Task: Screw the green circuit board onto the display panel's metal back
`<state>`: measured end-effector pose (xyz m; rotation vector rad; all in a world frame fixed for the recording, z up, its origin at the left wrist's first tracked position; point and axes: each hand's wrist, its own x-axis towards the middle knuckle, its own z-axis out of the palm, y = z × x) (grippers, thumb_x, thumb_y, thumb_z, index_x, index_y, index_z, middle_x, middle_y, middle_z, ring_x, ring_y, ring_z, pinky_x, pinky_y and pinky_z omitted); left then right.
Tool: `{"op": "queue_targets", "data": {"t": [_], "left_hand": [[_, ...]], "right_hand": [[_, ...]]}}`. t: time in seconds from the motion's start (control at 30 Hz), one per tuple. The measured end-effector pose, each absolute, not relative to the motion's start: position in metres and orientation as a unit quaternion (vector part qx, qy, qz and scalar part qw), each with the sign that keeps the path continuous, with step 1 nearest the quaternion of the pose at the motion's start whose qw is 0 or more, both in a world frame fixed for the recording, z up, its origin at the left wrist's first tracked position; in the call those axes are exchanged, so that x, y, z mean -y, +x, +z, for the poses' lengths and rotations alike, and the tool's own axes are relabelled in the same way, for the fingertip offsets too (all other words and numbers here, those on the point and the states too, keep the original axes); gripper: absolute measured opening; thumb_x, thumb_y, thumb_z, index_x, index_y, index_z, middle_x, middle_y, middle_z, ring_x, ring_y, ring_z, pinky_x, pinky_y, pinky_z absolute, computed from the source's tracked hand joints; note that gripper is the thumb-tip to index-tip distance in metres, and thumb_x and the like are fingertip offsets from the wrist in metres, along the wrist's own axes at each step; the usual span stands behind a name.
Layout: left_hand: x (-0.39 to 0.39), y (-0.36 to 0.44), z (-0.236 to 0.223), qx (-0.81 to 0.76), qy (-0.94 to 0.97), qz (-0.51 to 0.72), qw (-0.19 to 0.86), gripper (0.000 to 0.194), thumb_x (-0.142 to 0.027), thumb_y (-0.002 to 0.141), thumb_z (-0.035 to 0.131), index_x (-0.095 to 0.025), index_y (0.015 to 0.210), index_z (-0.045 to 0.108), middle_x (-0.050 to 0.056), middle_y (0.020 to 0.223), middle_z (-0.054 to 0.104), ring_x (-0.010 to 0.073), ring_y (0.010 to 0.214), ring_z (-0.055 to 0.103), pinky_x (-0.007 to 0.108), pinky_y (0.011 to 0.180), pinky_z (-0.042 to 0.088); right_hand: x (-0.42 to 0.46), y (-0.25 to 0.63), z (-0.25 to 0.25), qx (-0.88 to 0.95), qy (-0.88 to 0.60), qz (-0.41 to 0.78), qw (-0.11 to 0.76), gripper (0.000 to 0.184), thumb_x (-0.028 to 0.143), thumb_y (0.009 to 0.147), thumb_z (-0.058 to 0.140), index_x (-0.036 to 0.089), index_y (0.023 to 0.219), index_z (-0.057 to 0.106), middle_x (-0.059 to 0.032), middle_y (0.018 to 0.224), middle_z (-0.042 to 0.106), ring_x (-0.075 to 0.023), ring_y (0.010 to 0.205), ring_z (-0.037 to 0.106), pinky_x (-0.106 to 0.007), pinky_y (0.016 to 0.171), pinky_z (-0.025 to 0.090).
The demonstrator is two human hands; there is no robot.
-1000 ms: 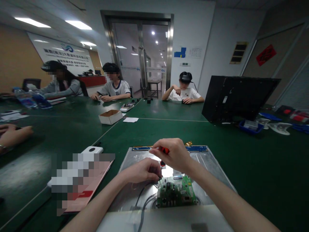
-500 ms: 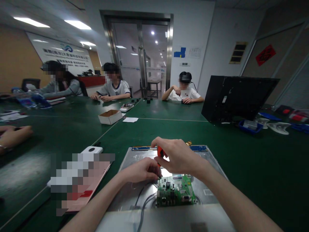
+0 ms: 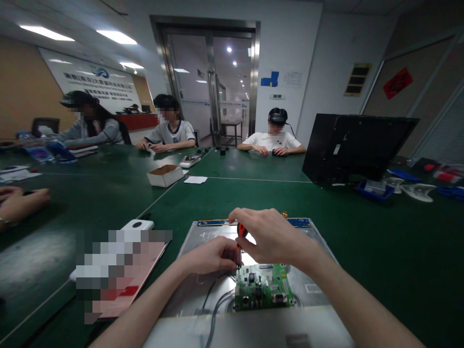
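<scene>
My right hand point(image 3: 270, 237) is closed around the red-and-black handle of a screwdriver point(image 3: 242, 232), held upright with its shaft pointing down. The tip meets the upper left corner of a green circuit board point(image 3: 263, 287). My left hand point(image 3: 217, 253) has its fingers curled together beside the shaft at that corner; what they pinch, if anything, is hidden. Under the board lies a flat metal display panel point(image 3: 315, 285) with a blue strip board point(image 3: 299, 222) along its far edge. Grey cables point(image 3: 213, 316) run over the panel left of the board.
A pink sheet point(image 3: 145, 263) and a white device point(image 3: 139, 225) lie to the left on the green table point(image 3: 253, 198). Further off stand a white box point(image 3: 165, 176) and a black monitor point(image 3: 357, 147). Several people sit around the table; one person's hand point(image 3: 23, 203) rests at the left.
My right hand and the screwdriver handle have turned slightly, with the tip at the same corner. My left hand stays put. The person across the table has lowered a raised hand.
</scene>
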<state>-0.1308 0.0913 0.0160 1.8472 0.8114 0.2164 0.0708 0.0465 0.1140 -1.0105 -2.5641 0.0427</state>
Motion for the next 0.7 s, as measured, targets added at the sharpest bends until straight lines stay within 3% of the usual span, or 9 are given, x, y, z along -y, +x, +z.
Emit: {"op": "queue_targets", "data": {"t": [0.27, 0.5, 0.7], "left_hand": [[-0.0899, -0.1303, 0.02, -0.345, 0.778, 0.095, 0.517, 0.014, -0.022, 0.068, 0.067, -0.018, 0.082, 0.068, -0.002, 0.072, 0.064, 0.0156, 0.066, 0.056, 0.023, 0.059, 0.042], [-0.0902, -0.1304, 0.0184, -0.347, 0.77, 0.095, 0.527, 0.012, -0.022, 0.067, 0.067, -0.018, 0.079, 0.065, -0.003, 0.071, 0.063, 0.0158, 0.067, 0.055, 0.023, 0.059, 0.042], [-0.0872, -0.1294, 0.0215, -0.336, 0.773, 0.105, 0.527, 0.01, -0.022, 0.068, 0.064, -0.018, 0.077, 0.065, -0.003, 0.069, 0.061, 0.015, 0.064, 0.055, 0.024, 0.059, 0.04]], "right_hand": [[-0.0475, 0.0713, 0.1159, 0.914, -0.364, -0.008, 0.181, 0.022, 0.028, 0.089, 0.061, 0.02, 0.109, 0.054, -0.0046, 0.094, 0.07, -0.0185, 0.074, 0.063, -0.028, 0.055, 0.027], [-0.0469, 0.0748, 0.118, 0.915, -0.356, 0.019, 0.188, 0.025, 0.016, 0.083, 0.055, 0.019, 0.108, 0.054, -0.0042, 0.097, 0.068, -0.0157, 0.073, 0.059, -0.028, 0.055, 0.027], [-0.0498, 0.0722, 0.1143, 0.909, -0.371, -0.012, 0.188, 0.016, 0.023, 0.088, 0.057, 0.02, 0.104, 0.055, -0.0032, 0.092, 0.071, -0.0153, 0.07, 0.06, -0.029, 0.054, 0.023]]}}
